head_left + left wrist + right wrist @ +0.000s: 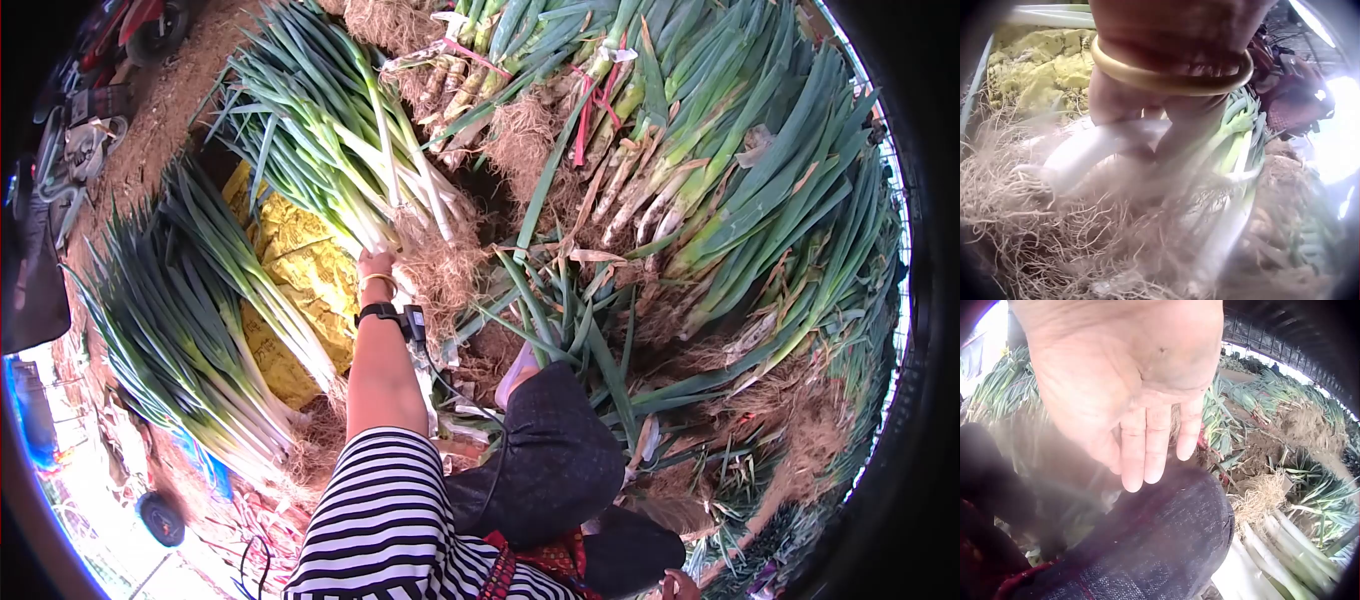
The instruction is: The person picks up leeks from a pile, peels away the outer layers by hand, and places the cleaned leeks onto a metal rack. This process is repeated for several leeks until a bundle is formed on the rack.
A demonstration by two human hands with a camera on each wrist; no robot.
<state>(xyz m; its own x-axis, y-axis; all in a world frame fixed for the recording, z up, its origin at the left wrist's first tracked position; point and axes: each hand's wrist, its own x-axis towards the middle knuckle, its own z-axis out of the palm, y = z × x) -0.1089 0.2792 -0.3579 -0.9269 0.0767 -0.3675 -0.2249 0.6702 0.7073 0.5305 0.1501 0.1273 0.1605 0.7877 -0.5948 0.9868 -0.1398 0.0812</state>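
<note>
My left hand (378,270) reaches down to the root end of a loose heap of green onions (330,150) in the head view. In the left wrist view its fingers curl round a white green onion stalk (1082,153), below a gold bangle (1172,81). Tangled roots (1066,237) spread under these fingers. My right hand (1147,400) is apart from the onions, palm showing and fingers straight, over a dark-clothed knee (1166,531) in the right wrist view. Only a little of it shows at the bottom edge of the head view.
Another row of green onions (200,330) lies to the left, partly on a yellow sheet (310,260). Bundles with red ties (597,100) are piled at the back and right. Loose leaves lie round the feet. A wheel (160,518) shows at lower left.
</note>
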